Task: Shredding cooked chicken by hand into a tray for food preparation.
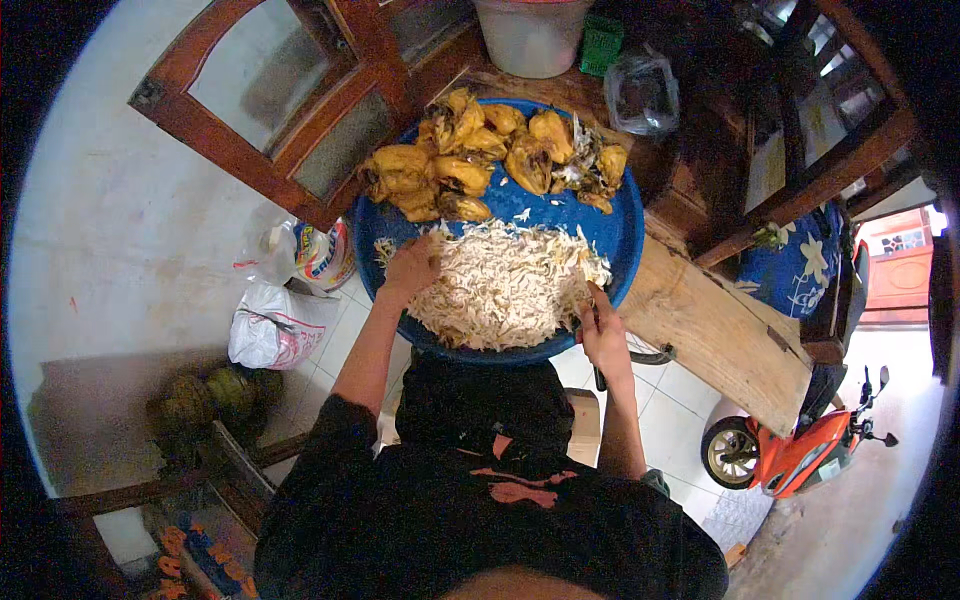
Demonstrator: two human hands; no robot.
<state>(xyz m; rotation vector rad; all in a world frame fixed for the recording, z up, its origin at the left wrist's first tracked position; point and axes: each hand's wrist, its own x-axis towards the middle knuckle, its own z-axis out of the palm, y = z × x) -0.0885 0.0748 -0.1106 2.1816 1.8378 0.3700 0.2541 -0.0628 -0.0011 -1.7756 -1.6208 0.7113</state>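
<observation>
A wide blue round tray holds a broad heap of pale shredded chicken on its near half. Along the far half lie several yellow-brown cooked chicken pieces, some torn at the right. Against the heap's left side rests my left hand, open and slightly cupped, its fingertips partly hidden among the shreds. My right hand touches the heap's lower right edge near the tray rim, fingers stretched out and a little apart. Neither hand visibly grips a piece.
A wooden cabinet with an open glazed door stands at the far left. Behind the tray are a white bucket, a green basket and a clear plastic container. A wooden plank extends right, near a red motorbike. White sacks sit left.
</observation>
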